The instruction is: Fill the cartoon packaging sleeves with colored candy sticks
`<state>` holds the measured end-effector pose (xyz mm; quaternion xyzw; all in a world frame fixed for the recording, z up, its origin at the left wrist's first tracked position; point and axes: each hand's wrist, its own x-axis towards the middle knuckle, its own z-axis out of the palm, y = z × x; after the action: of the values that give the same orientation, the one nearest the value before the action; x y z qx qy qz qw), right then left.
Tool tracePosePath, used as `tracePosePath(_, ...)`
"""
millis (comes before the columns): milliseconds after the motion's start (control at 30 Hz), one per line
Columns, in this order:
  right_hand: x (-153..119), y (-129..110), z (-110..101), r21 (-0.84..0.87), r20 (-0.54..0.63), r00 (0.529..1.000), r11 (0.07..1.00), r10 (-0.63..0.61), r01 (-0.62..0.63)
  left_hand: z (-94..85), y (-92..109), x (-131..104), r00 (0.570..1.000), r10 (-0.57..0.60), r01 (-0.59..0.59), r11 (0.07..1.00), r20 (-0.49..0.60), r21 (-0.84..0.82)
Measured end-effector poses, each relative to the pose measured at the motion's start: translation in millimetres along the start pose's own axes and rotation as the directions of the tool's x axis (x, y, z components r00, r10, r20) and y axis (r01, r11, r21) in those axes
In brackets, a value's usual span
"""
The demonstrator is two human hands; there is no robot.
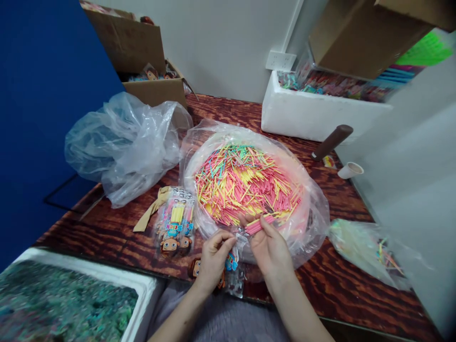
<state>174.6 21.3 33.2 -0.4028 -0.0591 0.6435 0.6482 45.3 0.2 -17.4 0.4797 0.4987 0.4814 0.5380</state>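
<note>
My right hand (271, 247) is closed around a small bundle of pink and yellow sticks (257, 225), over the near rim of a wide, plastic-lined tub. Loose pink, yellow and green sticks (245, 183) are heaped in the tub. Just left of it, my left hand (215, 256) pinches the edge of a clear printed packet (232, 261) with a cartoon face, partly hidden under the hand. The bundle's end is close to the packet's top; whether they touch I cannot tell. Several filled packets (175, 228) lie stacked on the table to the left.
A crumpled clear bag (131, 142) lies at left, before a cardboard box (156, 90). White foam boxes (320, 111) stand at back right and near left. A brown bottle (332, 142), a paper cup (351, 170) and a bag of sticks (370, 251) are on the right.
</note>
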Motion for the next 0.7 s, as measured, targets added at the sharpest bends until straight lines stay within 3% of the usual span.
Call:
tracePosePath(167, 2.2, -0.2, 0.2, -0.012, -0.01, 1.0, 1.0, 0.015, -0.016, 0.5, 0.5, -0.3, 0.999, 0.039, -0.039, 0.999, -0.006, 0.033)
tracePosePath(333, -7.3, 4.1, 2.7, -0.209, 0.015, 0.997, 0.975, -0.076, 0.077, 0.9, 3.7, -1.6, 0.995, 0.096, -0.095, 0.994, -0.016, 0.048)
tracePosePath(433, -13.6, 4.6, 4.7, -0.382, 0.112, 0.991, 0.918, -0.069, 0.107, -0.4, 4.2, 0.1, 0.995, 0.093, -0.092, 0.996, -0.027, 0.015)
tracePosePath(567, -18.2, 0.4, 6.6, -0.592, 0.274, 0.962, 0.789, 0.005, 0.164, -4.4, 3.4, 3.7, 0.999, -0.018, 0.015, 0.994, -0.028, -0.107)
tracePosePath(633, -20.6, -1.8, 8.3, -0.613, 0.335, 0.942, 0.76, 0.003, 0.215, -6.0, 4.4, 5.2, 0.999, -0.042, 0.036, 0.986, -0.032, -0.161)
tracePosePath(700, -23.0, -2.4, 10.1, -0.591, 0.372, 0.925, 0.749, -0.075, 0.299, -6.6, 7.0, 6.3, 0.998, -0.043, 0.032, 0.977, -0.047, -0.211)
